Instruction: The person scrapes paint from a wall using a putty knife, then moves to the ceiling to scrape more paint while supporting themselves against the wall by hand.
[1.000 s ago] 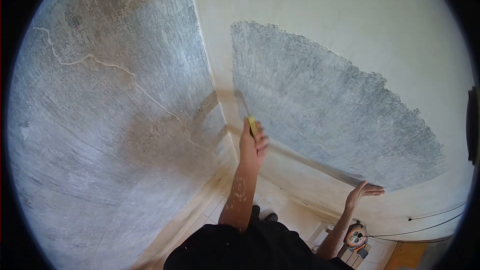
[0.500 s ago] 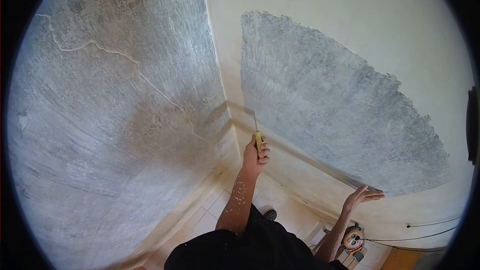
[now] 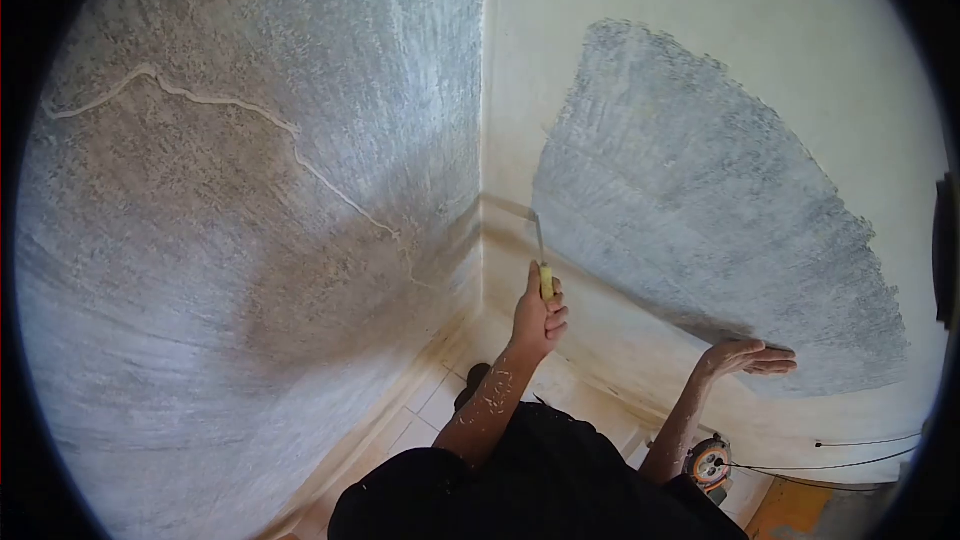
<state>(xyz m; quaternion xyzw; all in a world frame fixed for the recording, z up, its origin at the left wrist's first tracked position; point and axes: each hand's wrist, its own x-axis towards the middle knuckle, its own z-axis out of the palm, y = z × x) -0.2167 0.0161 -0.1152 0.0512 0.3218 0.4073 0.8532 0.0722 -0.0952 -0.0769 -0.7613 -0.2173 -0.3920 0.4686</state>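
My left hand (image 3: 540, 318) is wrapped round the yellow handle of a scraper (image 3: 546, 282), thumb laid along the handle. Its thin blade meets the left edge of the grey scraped patch (image 3: 690, 200) on the right-hand wall, close to the corner. Pale flakes cling to my left forearm. Farther right, my right hand (image 3: 750, 356) is held with its fingers stretched out at the lower edge of that patch. Nothing shows in it.
A grey, roughened wall (image 3: 200, 270) with a winding pale crack line (image 3: 240, 103) stands at left. An orange-rimmed cable reel (image 3: 709, 462) sits on the floor below my right arm, cables running right. A dark shoe (image 3: 472, 385) is on the tiles.
The view has turned left, so the corner and patch appear farther right. Both hands appear farther right too, still in the same poses. A dark shoe now shows left of my left forearm.
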